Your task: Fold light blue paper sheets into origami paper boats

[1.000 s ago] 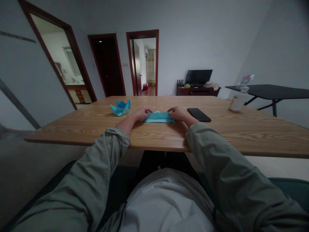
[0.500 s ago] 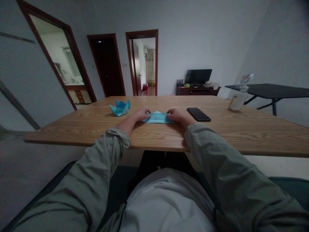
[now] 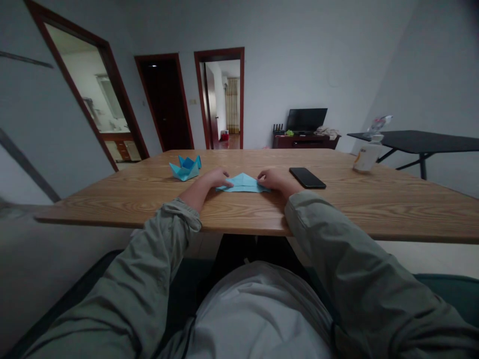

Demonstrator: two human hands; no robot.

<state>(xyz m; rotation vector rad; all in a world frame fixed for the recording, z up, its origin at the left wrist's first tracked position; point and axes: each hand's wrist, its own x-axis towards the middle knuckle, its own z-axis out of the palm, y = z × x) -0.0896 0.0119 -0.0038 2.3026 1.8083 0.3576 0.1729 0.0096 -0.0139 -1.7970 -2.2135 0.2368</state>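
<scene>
A light blue sheet of origami paper (image 3: 243, 182) lies on the table in front of me, folded to a peak at its far side with a straight band along the near side. My left hand (image 3: 219, 178) grips its left end, thumb on top. At the right end, my right hand (image 3: 268, 178) has its fingers curled on the paper's edge. Fingers under the paper are hidden. To the left of my left hand stands a folded blue paper boat (image 3: 186, 168) with pointed tips.
The wooden table (image 3: 239, 212) spans the view. A black phone (image 3: 307, 178) lies right of my right hand. Farther right stands a white pump bottle (image 3: 368, 155). Behind are a black folding table (image 3: 419, 141) and a monitor (image 3: 307, 120) on a cabinet.
The near flap of the paper has been turned down, so more of the light peak shows and the darker blue strip is gone. Both hands keep to the paper's ends.
</scene>
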